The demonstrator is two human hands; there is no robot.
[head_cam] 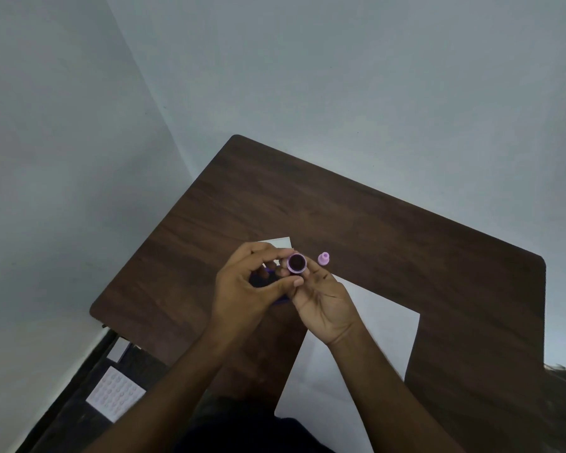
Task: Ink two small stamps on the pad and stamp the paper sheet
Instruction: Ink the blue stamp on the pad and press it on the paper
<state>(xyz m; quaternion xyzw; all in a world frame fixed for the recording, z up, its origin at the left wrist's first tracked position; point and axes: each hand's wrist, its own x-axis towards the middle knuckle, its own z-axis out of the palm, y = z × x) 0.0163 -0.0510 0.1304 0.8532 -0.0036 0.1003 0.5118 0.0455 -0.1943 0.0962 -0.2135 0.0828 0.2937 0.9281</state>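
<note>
Stamp number one (297, 264), purple, is pinched between my left hand (249, 289) and right hand (324, 302) fingertips above the table (406, 243), other stamp (323, 258) standing just right, and the paper sheet (373, 322) looks blank, so basically nothing's stamped yet.

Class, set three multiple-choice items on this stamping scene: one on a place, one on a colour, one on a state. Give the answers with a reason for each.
1. Where is the loose pink stamp?
A. on the table beyond the hands
B. on the floor
C. in the left hand

2. What colour is the paper sheet?
A. yellow
B. white
C. black

3. How is the round purple piece held?
A. lying untouched on the paper
B. between both hands
C. under the table

Answers: 1 A, it stands alone on the wood; 2 B, plainly white; 3 B, fingers of the left hand and right hand meet around it.
</note>
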